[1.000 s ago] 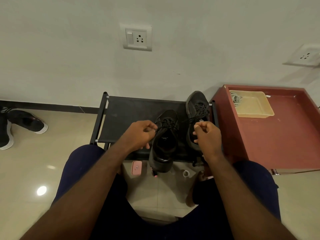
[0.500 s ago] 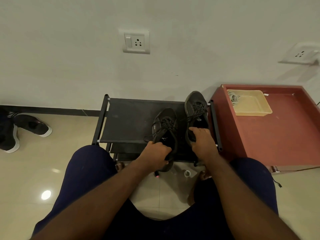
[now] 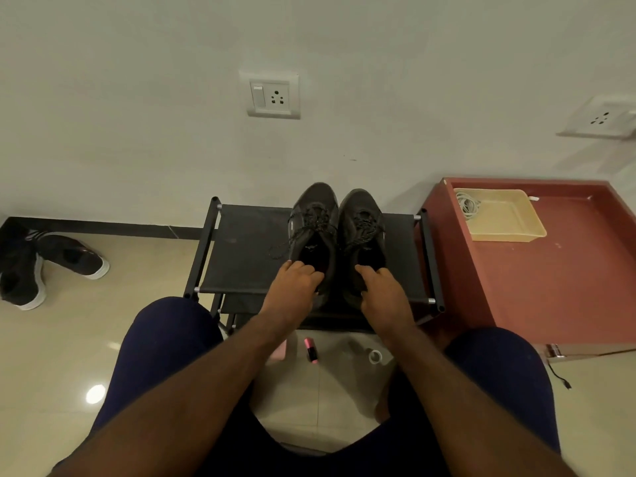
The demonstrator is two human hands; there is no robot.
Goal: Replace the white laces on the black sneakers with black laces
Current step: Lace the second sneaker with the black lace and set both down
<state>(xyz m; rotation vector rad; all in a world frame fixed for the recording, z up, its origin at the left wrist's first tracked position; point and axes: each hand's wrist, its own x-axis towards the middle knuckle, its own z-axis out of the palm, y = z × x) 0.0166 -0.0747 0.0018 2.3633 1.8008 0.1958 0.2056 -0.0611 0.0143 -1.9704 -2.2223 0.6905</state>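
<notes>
Black sneakers [image 3: 335, 235] side by side, hands [image 3: 339, 290] gripping heels

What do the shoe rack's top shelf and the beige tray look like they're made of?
Top shelf: likely black fabric, matte, stretched between tubular rails with silvery joints. Beige tray: probably plastic, smooth, faintly glossy, with a thin moulded rim.

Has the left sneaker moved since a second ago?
Yes: the left sneaker slid across the rack toward the wall, toe now at the rear rail.
</notes>
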